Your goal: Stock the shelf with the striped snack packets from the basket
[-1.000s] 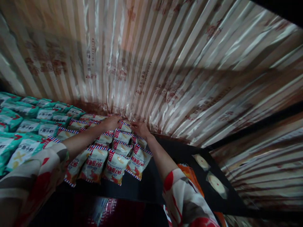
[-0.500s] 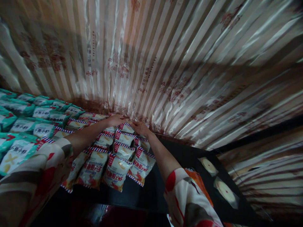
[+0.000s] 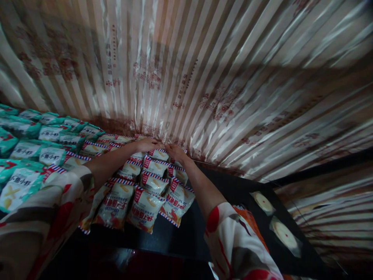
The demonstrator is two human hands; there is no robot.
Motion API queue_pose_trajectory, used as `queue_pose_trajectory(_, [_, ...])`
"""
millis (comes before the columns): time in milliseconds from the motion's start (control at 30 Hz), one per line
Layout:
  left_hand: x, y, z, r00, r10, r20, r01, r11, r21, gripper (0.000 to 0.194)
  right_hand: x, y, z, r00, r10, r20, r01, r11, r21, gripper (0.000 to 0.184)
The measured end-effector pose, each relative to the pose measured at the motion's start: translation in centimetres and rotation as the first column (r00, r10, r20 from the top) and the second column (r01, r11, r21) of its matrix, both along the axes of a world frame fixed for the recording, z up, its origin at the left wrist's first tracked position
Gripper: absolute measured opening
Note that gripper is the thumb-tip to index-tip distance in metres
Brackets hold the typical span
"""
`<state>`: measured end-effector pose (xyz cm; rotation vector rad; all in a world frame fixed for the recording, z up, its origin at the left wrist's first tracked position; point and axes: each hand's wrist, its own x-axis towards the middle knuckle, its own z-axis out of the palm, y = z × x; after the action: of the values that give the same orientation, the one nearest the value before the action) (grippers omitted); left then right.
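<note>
White, red and blue snack bags (image 3: 145, 210) with striped edges stand in overlapping rows on a black table (image 3: 186, 233). My left hand (image 3: 149, 144) reaches to the back row, its fingers pressed together at the top edge of a snack bag (image 3: 159, 154). From the right, my right hand (image 3: 175, 152) meets it there, fingers bent down onto the same bag's upper edge. The fingertips of both hands nearly touch and are partly hidden. Another snack bag (image 3: 178, 200) stands in front, below my right wrist.
Several green snack bags (image 3: 21, 186) fill the left side of the table. Behind the rows hangs a pleated, printed curtain (image 3: 163, 77). To the right lie an orange package (image 3: 250, 221) and two round pale items in clear wrap (image 3: 284, 235), (image 3: 263, 203).
The view has shifted slightly, so the right-hand items appear farther right. My hands stay at the back row, the right one now slightly farther from the left one.
</note>
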<state>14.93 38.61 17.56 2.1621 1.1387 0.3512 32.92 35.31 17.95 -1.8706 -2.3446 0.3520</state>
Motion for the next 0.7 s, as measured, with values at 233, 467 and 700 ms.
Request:
queue_pose_trajectory(233, [0.2,0.0,-0.2,0.995,0.09,0.04,-0.089,0.996,-0.017,0.04,-0.2,1.3,0.1,1.0,-0.011,0.004,0.011,0.998,-0.062,0.033])
queue_pose_trajectory(467, [0.1,0.2,-0.2,0.988,0.128,0.091,-0.122,0.99,-0.072,0.036,0.2,2.2,-1.0,0.977,-0.137,-0.165,0.12,0.987,-0.111,0.02])
queue_pose_trajectory(700, [0.2,0.7,-0.7,0.978,0.19,0.085,-0.184,0.98,-0.069,0.038,0.1,2.5,-1.1,0.97,-0.146,-0.194,0.125,0.985,-0.116,0.016])
